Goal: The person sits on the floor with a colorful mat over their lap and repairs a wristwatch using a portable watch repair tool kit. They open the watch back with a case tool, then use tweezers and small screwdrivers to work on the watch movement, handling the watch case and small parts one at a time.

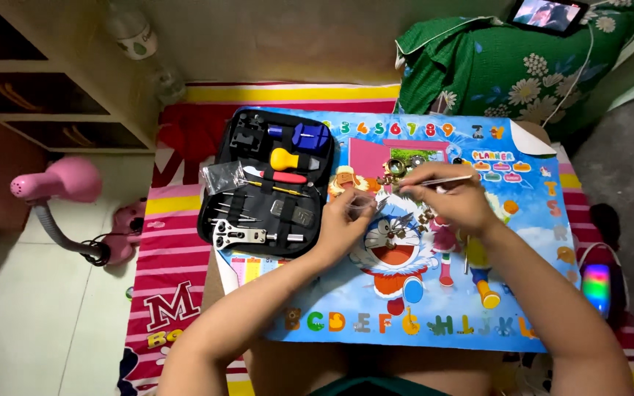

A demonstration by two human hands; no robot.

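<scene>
Tweezers (434, 180), pinched in the right hand (445, 202), point toward nine o'clock; the left hand (343, 220) grips a small clear piece (362, 203). Loose metal parts (396, 169) at twelve could scatter if bumped.

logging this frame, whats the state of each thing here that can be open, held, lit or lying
tool case: unzipped, lying open flat
tweezers: pinched in right hand
small clear part: held in left hand
cartoon mat: spread flat, top right corner curled
pink lamp: looks unlit
screen: on
speaker: lit in colours
</scene>
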